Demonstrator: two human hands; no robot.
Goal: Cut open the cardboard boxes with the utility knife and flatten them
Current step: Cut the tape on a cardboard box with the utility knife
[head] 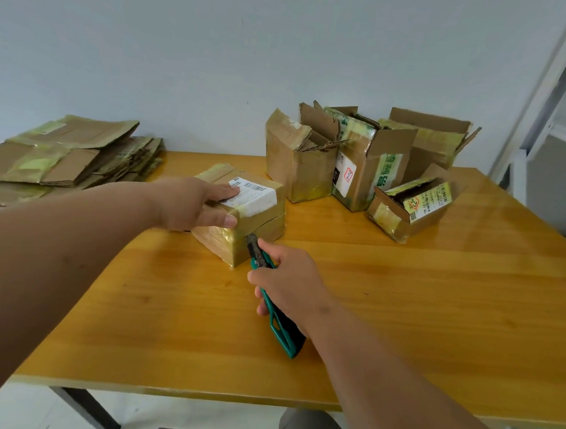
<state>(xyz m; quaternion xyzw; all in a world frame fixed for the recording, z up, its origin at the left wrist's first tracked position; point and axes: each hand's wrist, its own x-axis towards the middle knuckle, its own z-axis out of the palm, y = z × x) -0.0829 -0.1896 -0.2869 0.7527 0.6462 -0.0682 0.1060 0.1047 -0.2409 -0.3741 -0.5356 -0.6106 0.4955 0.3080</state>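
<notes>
**Head camera: knife tip meeting the taped seam of the small box**

The left hand (196,205) is lying on the sealed cardboard box (240,215) near the middle of the yellow wooden table (403,310). Its fingers are resting straight across the white shipping label (254,194) and its thumb is pressing on the near top edge, probably so the box is not sliding while it is being cut. The left forearm is reaching in from the near left.

The right hand (287,283) is gripping the green utility knife (272,299), fingers curled around the handle. The knife is pointing away from the person and its front end is touching the near right side of the box, at the taped seam. The blade itself is too small to see. The right wrist is staying low, just above the table.

At the far left, the pile of flattened boxes (64,157) is lying apart, as finished work, I think. At the far right, the opened boxes (365,160) are standing upright together, seemingly waiting for flattening.
</notes>
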